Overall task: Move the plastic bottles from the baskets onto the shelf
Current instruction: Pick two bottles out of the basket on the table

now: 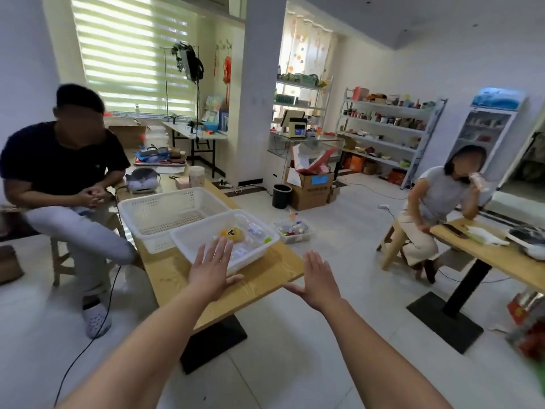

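While hovering palm-down over the front rim of the near basket [188,246], left grip [211,268] flat, fingers straight and spread apart, clamped on nothing. Right grip [320,280] likewise flat, fingers apart, empty, just off the right-hand corner of the surface [265,270], floor tiles beneath. Surface: pale wood-grain slab, rectangular, on a black pedestal foot. Near basket: white plastic, rectangular, rounded corners, slotted walls. Inside it: clear, crinkled plastic bottles [253,230] lying on their sides, labels too blurred to read, with a round yellow-orange item [233,234] among them. Far basket [165,202]: same white perforated plastic, larger, up against the near one. Shelf [383,125]: white tiered rack at the far wall, well apart from the surface, tiers crowded with small goods. Between: small white tub [295,231] of bottles on the floor, black bin [281,196], open cardboard box [309,193]. Seated person [65,160] close at the surface's left; second seated person [436,196] at a second wooden surface [486,255] on the right.
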